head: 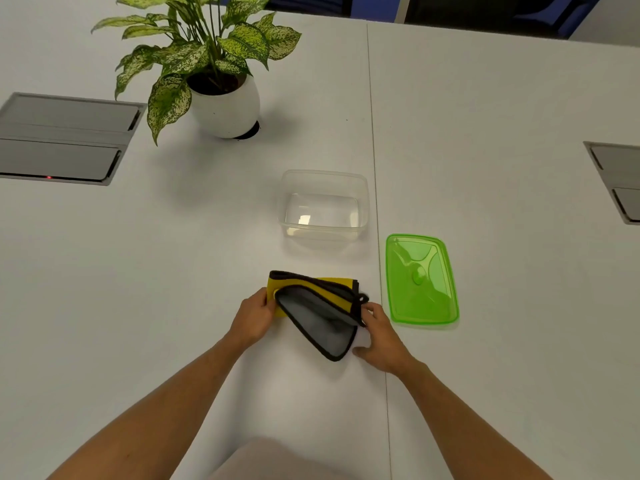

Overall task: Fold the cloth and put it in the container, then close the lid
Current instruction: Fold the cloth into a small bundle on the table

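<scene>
A yellow and grey cloth [317,308] with black edging lies partly folded on the white table, one grey corner hanging toward me. My left hand [254,318] pinches its left edge. My right hand [379,336] grips its right edge by a small black loop. Beyond the cloth stands a clear plastic container [362,202], open and empty. The green translucent lid [420,278] lies flat on the table to the right of the cloth, close to my right hand.
A potted plant in a white pot [225,105] stands at the back left. Grey cable hatches are set into the table at the far left [65,138] and far right [620,181]. A seam [375,168] runs down the table beside the container.
</scene>
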